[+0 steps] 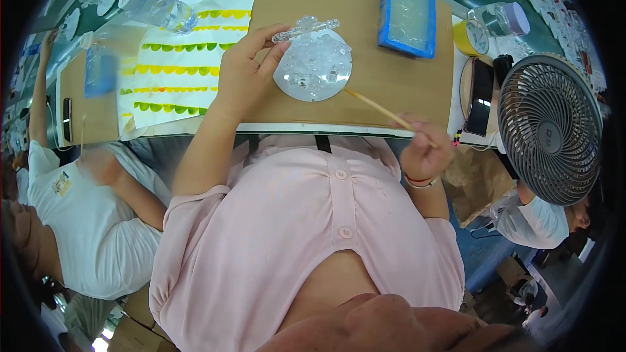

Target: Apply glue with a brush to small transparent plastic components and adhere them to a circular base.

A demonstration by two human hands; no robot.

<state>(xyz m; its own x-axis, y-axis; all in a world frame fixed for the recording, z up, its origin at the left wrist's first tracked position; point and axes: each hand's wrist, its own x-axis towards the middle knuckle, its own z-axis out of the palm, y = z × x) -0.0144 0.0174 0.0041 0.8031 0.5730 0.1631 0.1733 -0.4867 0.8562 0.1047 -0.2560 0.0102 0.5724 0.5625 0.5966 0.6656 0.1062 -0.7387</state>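
A white round disc (312, 91) lies on the brown board, with a clear plastic figure (313, 58) of knobbly, see-through parts on it. My left hand (251, 65) is at the disc's left edge, its thumb and fingers closed on a clear arm-like part at the figure's upper left. To the right, my right hand (427, 146) grips a thin wooden stick (378, 107) in front of the table edge. The stick's far tip points at the disc's lower right edge; whether it touches cannot be made out. The right fingers are slightly blurred.
A blue-framed clear box (407, 16) stands at the back right. Beyond are yellow tape (471, 38), a lidded bottle (499, 19), a phone (480, 98) and a fan (551, 130). A sheet with green and yellow shapes (176, 81) and a bottle (160, 10) lie left, beside a co-worker (98, 215).
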